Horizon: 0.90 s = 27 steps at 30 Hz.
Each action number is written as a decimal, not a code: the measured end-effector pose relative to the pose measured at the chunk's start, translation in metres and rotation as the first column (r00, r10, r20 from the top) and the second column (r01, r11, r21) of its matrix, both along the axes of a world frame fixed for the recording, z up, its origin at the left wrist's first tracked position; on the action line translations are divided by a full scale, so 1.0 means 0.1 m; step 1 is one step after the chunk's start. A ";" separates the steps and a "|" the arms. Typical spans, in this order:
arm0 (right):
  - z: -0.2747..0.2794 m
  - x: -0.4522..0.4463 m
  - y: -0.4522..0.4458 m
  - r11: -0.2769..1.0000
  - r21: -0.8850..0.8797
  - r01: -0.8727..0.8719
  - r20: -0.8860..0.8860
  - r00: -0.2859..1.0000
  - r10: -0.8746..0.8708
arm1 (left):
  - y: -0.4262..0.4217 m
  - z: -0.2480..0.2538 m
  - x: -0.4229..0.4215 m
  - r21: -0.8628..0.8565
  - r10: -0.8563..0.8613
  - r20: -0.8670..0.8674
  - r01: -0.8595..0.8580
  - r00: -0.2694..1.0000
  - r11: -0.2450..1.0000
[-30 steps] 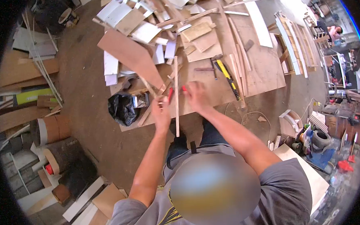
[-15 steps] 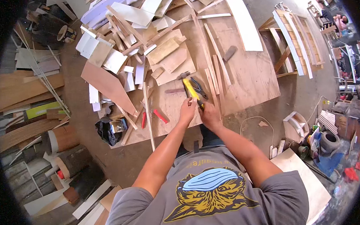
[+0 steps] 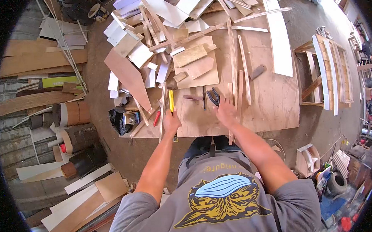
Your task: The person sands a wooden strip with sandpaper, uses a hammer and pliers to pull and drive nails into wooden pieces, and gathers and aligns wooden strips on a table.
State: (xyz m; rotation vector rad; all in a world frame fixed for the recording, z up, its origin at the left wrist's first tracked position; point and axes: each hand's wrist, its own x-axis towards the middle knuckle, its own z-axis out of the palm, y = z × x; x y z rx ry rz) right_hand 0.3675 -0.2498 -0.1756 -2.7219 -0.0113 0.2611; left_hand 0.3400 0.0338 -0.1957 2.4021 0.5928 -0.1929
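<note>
My left hand (image 3: 171, 122) is closed around a yellow-and-black hammer (image 3: 171, 101), its yellow part sticking up past the fingers. Beside that hand runs a thin wooden strip (image 3: 164, 113), and a red tool handle (image 3: 157, 118) shows on the strip's far side. My right hand (image 3: 226, 112) has its fingers closed at the lower end of black pliers (image 3: 213, 97), which lie on the plywood board (image 3: 273, 108). A dark narrow bar (image 3: 204, 97) and a brownish flat piece (image 3: 192, 98) lie between the hands.
Wood and white board offcuts (image 3: 196, 57) are heaped at the board's far side. A black plastic bag (image 3: 117, 120) sits at its left corner. Long strips (image 3: 232, 64) cross the board to the right. A slatted wooden frame (image 3: 331, 72) stands beyond its right edge.
The hammer has moved left, from both hands into my left hand alone. My right hand has let go of it and now meets the pliers. The red-handled tool was released earlier.
</note>
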 end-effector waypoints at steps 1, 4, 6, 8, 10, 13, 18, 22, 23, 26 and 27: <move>-0.02 0.01 -0.01 1.000 -0.014 0.000 -0.079 0.997 -0.001 | 0.10 -0.01 -0.02 -0.032 0.004 0.028 -0.003 1.000 0.999; -0.21 0.10 0.05 0.997 0.027 0.075 -0.237 0.969 -0.067 | 0.24 0.02 0.01 0.005 0.041 -0.052 -0.041 0.998 0.999; -0.23 0.09 0.13 0.991 0.127 0.040 -0.256 0.967 -0.006 | 0.28 0.03 0.02 0.093 -0.033 -0.007 0.034 0.999 0.995; -0.23 0.04 0.27 0.977 0.214 -0.020 -0.238 0.969 0.072 | 0.24 0.10 0.03 0.091 0.013 0.020 -0.015 1.000 0.996; -0.06 0.06 0.40 0.958 0.270 -0.101 -0.247 0.954 0.170 | 0.26 0.11 0.05 0.117 -0.003 0.228 -0.024 0.974 0.993; 0.09 0.20 0.51 0.949 0.299 -0.099 -0.222 0.960 0.170 | 0.21 0.24 0.15 0.394 -0.142 0.269 0.025 0.953 0.919; 0.10 0.60 0.37 0.943 0.297 0.150 -0.185 0.978 -0.097 | 0.10 0.32 0.70 0.106 -0.116 0.431 0.078 0.895 0.991; 0.09 0.93 0.15 0.894 0.341 0.290 -0.155 0.955 -0.251 | -0.05 0.63 1.23 0.077 -0.104 0.300 0.084 0.948 0.993; 0.10 1.02 0.10 0.859 0.398 0.323 -0.184 0.945 -0.271 | -0.08 0.70 1.34 0.083 -0.141 0.284 0.122 0.949 0.989; 0.20 1.23 0.04 0.819 0.434 0.375 -0.235 0.925 -0.299 | -0.17 0.54 1.71 -0.098 -0.085 0.353 0.127 0.932 0.987; 0.22 1.31 0.03 0.822 0.424 0.380 -0.243 0.922 -0.301 | -0.20 0.48 1.82 -0.147 -0.078 0.335 0.134 0.939 0.980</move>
